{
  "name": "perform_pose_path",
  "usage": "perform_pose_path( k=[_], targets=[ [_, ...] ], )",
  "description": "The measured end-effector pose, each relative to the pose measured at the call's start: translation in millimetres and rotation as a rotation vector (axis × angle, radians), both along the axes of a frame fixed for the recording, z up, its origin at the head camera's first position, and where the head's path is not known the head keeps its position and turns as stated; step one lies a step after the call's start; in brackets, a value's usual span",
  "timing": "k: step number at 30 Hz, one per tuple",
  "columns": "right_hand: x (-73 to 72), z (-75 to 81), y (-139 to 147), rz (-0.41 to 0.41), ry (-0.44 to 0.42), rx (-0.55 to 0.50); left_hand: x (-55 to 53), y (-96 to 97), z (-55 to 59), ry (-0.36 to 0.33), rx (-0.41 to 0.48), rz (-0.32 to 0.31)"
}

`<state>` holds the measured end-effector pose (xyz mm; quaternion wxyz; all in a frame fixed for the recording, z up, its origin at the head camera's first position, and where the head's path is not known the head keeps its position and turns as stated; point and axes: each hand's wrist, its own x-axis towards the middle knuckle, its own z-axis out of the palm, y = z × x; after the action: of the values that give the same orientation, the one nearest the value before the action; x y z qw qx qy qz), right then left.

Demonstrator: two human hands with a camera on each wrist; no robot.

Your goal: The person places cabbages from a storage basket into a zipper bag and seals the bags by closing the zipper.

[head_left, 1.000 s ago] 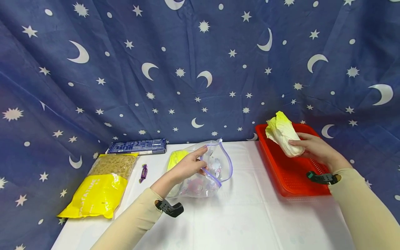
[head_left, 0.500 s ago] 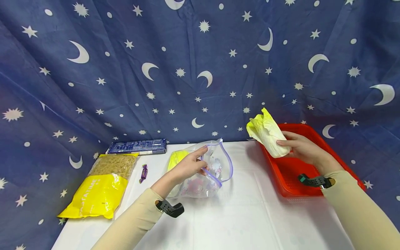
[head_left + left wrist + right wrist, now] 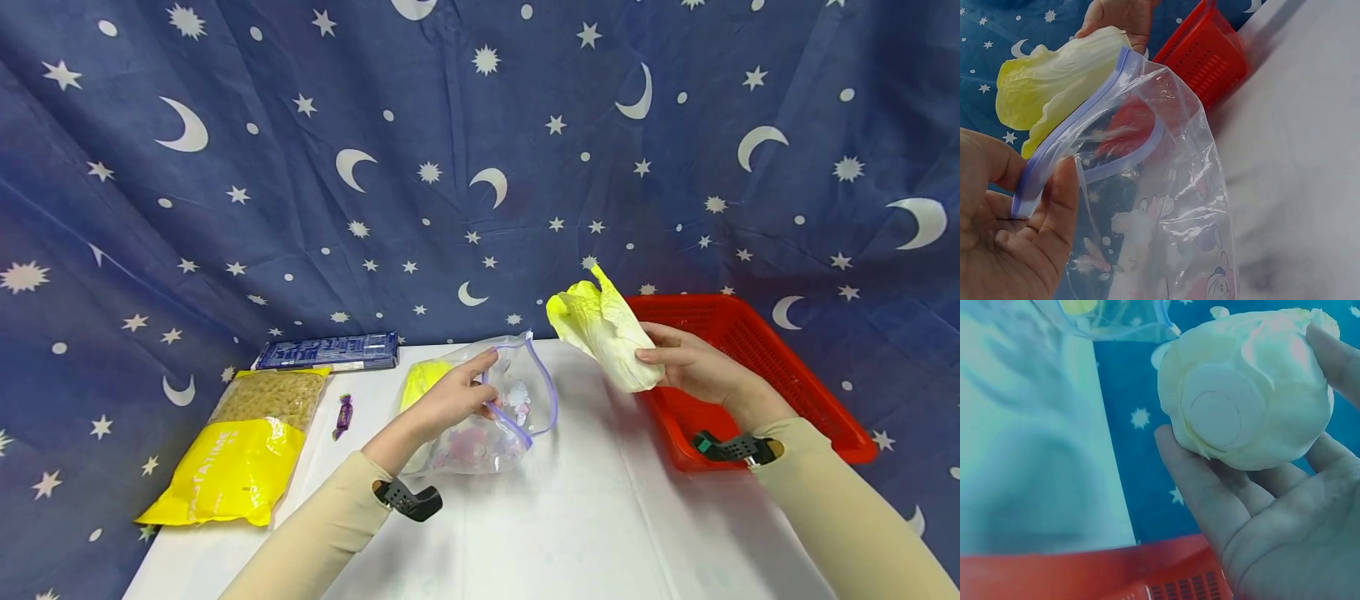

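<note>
While the left hand [image 3: 453,400] pinches a purple-edged bag [image 3: 480,450], the right hand [image 3: 697,367] grips a cabbage [image 3: 606,337] aloft between bag and red basket [image 3: 787,367]; we read "PASTATIME" on the yellow packet [image 3: 232,467] but cannot decipher the blue pack [image 3: 330,351].

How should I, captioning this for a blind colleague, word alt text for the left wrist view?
A left hand pinches the purple rim of a clear bag with cartoon prints, its mouth gaping. Beyond, a right hand holds a yellow-white cabbage near a red basket, before a blue starry cloth; a white surface fills the right side.
</note>
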<state>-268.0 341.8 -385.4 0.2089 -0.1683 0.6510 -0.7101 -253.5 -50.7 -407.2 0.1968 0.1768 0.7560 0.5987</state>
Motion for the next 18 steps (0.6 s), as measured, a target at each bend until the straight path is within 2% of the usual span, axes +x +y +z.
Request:
perform_pose_path(
  k=[12, 18],
  targets=[
    [11.4, -16.0, -25, 0.032, -0.034, 0.001, -3.7, -0.4, -1.8, -0.039, 0.046, 0.024],
    [17.5, -24.6, -35, 0.049, -0.036, 0.051, -4.4, -0.2, -0.5, -0.046, 0.046, 0.051]
  ],
)
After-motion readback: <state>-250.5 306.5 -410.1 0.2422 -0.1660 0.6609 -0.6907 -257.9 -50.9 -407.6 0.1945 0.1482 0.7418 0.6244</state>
